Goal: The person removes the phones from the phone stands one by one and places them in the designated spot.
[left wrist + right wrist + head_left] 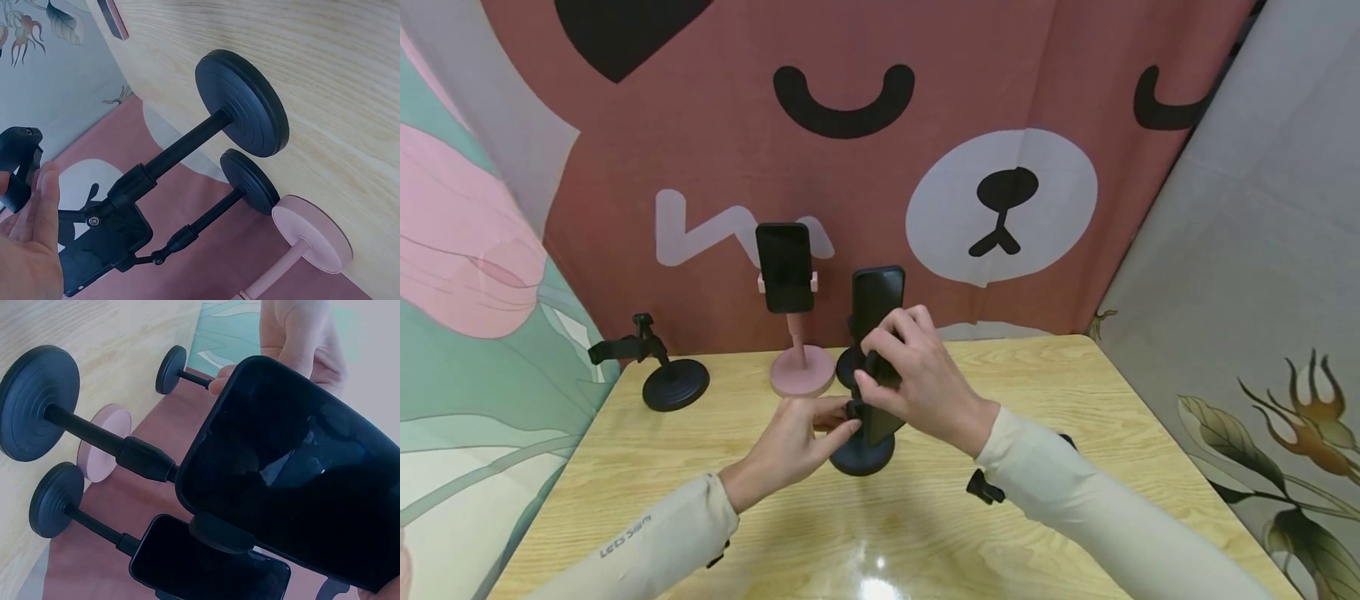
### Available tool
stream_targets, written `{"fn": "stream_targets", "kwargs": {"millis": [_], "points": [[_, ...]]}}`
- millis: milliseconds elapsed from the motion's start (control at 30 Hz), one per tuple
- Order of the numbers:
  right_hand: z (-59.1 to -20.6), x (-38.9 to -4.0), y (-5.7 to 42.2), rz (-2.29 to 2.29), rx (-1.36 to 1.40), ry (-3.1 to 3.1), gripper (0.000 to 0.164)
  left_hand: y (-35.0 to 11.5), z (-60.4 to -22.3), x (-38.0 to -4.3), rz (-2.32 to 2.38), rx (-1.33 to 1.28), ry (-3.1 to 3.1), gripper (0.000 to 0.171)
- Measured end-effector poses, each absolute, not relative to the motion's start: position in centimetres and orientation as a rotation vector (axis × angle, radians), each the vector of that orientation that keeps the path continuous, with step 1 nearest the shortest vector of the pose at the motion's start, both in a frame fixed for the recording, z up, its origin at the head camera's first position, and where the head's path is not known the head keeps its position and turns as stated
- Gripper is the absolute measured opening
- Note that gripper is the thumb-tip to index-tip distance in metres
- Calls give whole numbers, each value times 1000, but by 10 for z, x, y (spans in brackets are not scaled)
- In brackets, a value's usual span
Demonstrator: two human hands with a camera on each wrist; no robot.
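My right hand (928, 379) holds a black phone (294, 469) at the clamp of the nearest black phone stand (862, 457). Only part of that hand shows at the right wrist view's lower right corner. A clamp jaw lies against one long edge of the phone. On its other side my left hand (797, 442) pinches the clamp's other arm (22, 159) between thumb and fingers. The stand's round base (240, 103) rests on the table. Just behind it, a second black stand (250, 181) carries another phone (877, 296).
A pink stand (802, 371) holding a phone (786, 267) is at the table's back edge. Farther left, a black stand (676, 385) has no phone in its clamp. A flat dark object with a pink edge (114, 19) lies on the wooden table (760, 533). A bear-print curtain (865, 183) hangs behind.
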State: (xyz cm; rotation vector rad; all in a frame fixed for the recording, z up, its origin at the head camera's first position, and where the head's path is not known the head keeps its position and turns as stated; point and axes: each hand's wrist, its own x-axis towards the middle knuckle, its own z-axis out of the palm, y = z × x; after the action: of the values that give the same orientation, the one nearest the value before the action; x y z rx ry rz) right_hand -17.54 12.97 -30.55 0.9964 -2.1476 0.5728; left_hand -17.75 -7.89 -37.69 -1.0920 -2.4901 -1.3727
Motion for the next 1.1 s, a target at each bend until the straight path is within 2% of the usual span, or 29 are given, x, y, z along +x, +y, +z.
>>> {"fn": "stream_targets", "kwargs": {"millis": [1100], "points": [[-306, -173, 125, 758, 1175, -2052, 13, -80, -379, -176, -1420, -1039, -2504, 28]]}}
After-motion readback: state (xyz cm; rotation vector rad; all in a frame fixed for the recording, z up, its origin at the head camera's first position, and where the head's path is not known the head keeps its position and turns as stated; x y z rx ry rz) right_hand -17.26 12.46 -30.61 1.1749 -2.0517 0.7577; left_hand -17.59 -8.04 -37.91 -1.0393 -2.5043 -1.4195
